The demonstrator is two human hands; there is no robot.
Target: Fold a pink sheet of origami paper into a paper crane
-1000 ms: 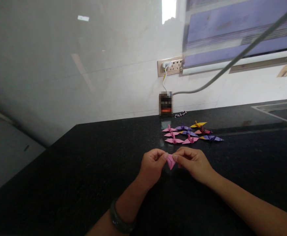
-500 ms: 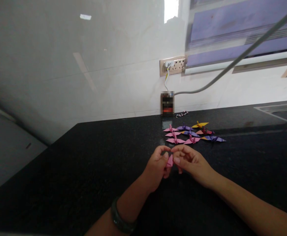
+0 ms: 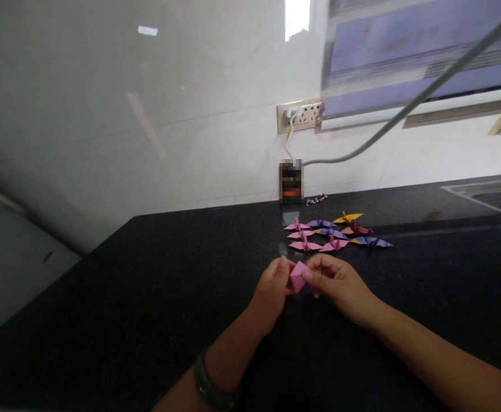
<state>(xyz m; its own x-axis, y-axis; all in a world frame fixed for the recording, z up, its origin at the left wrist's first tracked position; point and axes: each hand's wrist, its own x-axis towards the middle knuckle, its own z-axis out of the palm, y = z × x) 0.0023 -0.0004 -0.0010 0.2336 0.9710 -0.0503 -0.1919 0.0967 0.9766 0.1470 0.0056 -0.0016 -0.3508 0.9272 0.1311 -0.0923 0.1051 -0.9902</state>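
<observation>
A small folded piece of pink origami paper [image 3: 298,278] is held above the dark counter between my two hands. My left hand [image 3: 272,290] closes on its left side, with the thumb raised along the edge and the other fingers partly hidden behind the paper. From the right, my right hand [image 3: 338,283] pinches it between thumb and fingers. Just beyond the hands lie several folded paper cranes: a pink crane [image 3: 305,245] is closest, with a purple crane [image 3: 373,242] to the right and a yellow crane [image 3: 348,218] farther back.
The black speckled counter [image 3: 168,286] runs to a white tiled wall. Against that wall stands a blurred-out box [image 3: 292,183], with a grey cable [image 3: 374,137] rising from it. A patterned strip [image 3: 316,199] lies beside the box, and a power socket [image 3: 299,115] is above.
The pink paper has turned and shows a wider, diamond-like face. My left thumb has lifted off its front, and my right thumb now presses on it.
</observation>
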